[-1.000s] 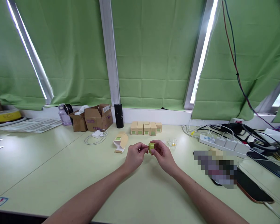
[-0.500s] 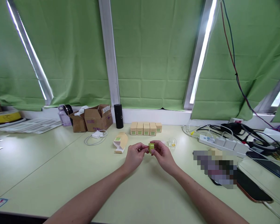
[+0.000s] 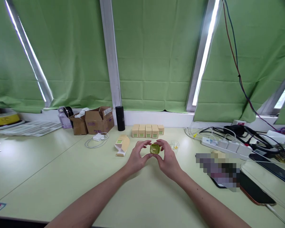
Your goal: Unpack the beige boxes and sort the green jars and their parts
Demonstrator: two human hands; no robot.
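Note:
A small yellow-green, rounded-square piece (image 3: 155,149), its hollow face toward me, is held above the table between both hands. My left hand (image 3: 139,157) is closed on its left side, thumb at the lower edge. On the other side my right hand (image 3: 167,158) grips it in the same way, with the thumb below and fingers at the top. What the piece is exactly is too small to tell. Just beyond my right hand stands a small clear container (image 3: 175,145) with a yellow spot inside. Left of my hands lies an opened kraft carton (image 3: 122,145).
Several small kraft boxes (image 3: 145,131) stand in a row behind my hands. Farther left are a black cylinder (image 3: 120,118), a cardboard box (image 3: 99,121) and a white charger (image 3: 98,137). A power strip (image 3: 225,147), cables and a phone (image 3: 256,188) occupy the right side.
The green piece has been turned so its hollow face shows toward me. Both hands have shifted their grip, with thumbs now below and fingers higher up.

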